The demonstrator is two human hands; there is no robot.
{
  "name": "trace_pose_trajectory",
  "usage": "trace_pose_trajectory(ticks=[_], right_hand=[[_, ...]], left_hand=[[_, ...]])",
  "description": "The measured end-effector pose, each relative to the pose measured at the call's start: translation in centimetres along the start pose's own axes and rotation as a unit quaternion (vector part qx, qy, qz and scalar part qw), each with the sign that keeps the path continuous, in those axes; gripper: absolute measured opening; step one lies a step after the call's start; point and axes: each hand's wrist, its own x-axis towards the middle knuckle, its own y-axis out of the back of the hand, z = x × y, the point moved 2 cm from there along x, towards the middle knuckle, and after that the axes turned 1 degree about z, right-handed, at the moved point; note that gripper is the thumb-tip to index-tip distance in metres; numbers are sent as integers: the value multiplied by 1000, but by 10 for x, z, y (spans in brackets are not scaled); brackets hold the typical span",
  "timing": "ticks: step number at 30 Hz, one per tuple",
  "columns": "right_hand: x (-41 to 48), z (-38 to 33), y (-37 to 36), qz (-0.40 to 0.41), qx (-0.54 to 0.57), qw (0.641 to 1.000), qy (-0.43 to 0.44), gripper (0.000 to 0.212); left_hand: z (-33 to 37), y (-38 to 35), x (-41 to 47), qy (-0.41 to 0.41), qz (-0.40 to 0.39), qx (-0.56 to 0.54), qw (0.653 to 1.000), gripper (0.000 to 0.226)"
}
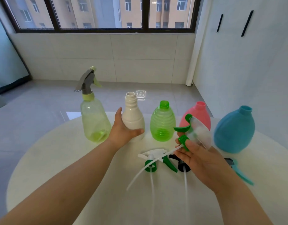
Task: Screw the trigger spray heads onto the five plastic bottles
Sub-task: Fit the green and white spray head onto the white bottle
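Note:
Five bottles stand in a row on the round white table (58,159). The pale yellow-green bottle (94,122) at the left carries a grey trigger head (88,80). My left hand (122,129) grips the open white bottle (133,119). To its right stand the open green ribbed bottle (162,124), the pink bottle (198,114) and the blue bottle (234,129). My right hand (200,158) holds a clear-and-green trigger head (193,132) above the table, its white tube hanging down to the left.
Loose heads lie on the table below my right hand: a white-and-green one (153,159), a black one (182,166) partly hidden by my fingers, and a grey-teal one (237,169) at the right. Behind the table are a tiled floor, a wall and a window.

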Motion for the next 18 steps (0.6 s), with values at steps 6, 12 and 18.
trace_pose_trajectory(ticks=[6,12,18], right_hand=[[2,-2,0,-10,-33,999,13,24],[4,-9,-3,0,-5,1000,25,25],[-2,-19,-14,15,41,998,51,27]], left_hand=[[3,-2,2,-7,34,-2,999,87],[19,24,-28,-60,17,11,998,73],[22,70,-80,-55,-7,29,998,71]])
